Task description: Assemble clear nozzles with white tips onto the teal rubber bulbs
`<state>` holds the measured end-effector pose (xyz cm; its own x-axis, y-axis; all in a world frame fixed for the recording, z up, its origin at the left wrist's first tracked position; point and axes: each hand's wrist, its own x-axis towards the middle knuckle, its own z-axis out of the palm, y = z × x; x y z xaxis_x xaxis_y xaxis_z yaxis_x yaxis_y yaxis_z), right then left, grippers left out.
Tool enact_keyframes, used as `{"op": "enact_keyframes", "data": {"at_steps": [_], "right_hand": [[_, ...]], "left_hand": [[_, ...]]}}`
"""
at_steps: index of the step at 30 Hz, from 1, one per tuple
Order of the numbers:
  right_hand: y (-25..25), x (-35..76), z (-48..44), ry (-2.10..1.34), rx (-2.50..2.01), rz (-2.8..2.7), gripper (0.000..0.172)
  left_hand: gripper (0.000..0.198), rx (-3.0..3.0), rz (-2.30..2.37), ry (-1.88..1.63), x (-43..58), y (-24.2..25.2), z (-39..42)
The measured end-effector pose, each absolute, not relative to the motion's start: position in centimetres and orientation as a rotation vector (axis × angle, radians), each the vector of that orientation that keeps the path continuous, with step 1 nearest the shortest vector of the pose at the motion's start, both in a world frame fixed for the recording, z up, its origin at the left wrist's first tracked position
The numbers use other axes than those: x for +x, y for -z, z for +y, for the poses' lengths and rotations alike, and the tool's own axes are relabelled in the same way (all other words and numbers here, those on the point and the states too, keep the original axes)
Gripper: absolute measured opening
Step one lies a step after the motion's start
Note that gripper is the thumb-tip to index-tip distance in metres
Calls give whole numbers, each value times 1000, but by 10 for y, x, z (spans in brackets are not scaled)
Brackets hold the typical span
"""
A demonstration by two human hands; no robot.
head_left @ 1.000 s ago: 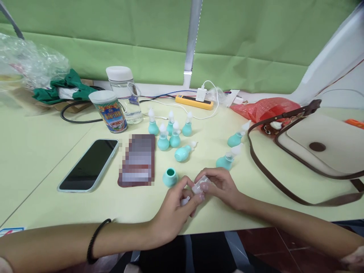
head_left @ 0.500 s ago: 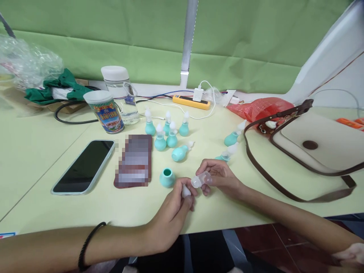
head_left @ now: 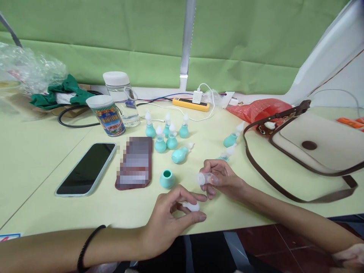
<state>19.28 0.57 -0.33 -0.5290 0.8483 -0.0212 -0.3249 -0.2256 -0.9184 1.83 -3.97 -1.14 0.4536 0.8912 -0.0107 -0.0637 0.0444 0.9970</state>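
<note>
My left hand (head_left: 178, 212) is closed around a small white soft tip (head_left: 192, 206), held between the fingers and thumb near the table edge. To its right, my right hand (head_left: 222, 178) grips a clear plastic tube piece (head_left: 204, 179) whose round end faces left. A teal squeeze bulb (head_left: 167, 179) with an open top stands upright just beyond my left hand. Several assembled nasal aspirators with teal bulbs and white tips stand behind it, and one aspirator (head_left: 180, 154) lies on its side. Past my right hand are two more aspirators, one (head_left: 231, 139) tilted and one (head_left: 226, 153) partly hidden.
Left of the bulbs lie a black-screened phone (head_left: 87, 168) and a phone in a dark red case (head_left: 135, 163). A noodle cup (head_left: 109, 117) and a water bottle (head_left: 127, 100) stand behind. A yellow power strip (head_left: 182, 103) is at the back, a beige bag (head_left: 321, 140) at right.
My left hand has moved down and away from my right hand, its fingers spreading around the white tip. The clear tube has turned slightly and shifted a little right and up.
</note>
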Motion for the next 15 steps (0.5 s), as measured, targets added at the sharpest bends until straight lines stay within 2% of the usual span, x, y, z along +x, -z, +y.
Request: {"op": "enact_keyframes", "data": {"at_steps": [4,8,12,15], "right_hand": [[5,193,7,-1932,-635,-1184,20],[4,194,10,-2000,-577,-1101,22],[2,193,12,-2079,-534,-1062,24],[2,193,12,-2100,-513,-1087,23]], "left_hand": [[13,1269,843,-898,17,-5,-38],[10,1387,889,-978,11,-45,-17],[16,1959,1051,-832,7,-71,25],[30,2479,1259,-528,10,-67,53]]}}
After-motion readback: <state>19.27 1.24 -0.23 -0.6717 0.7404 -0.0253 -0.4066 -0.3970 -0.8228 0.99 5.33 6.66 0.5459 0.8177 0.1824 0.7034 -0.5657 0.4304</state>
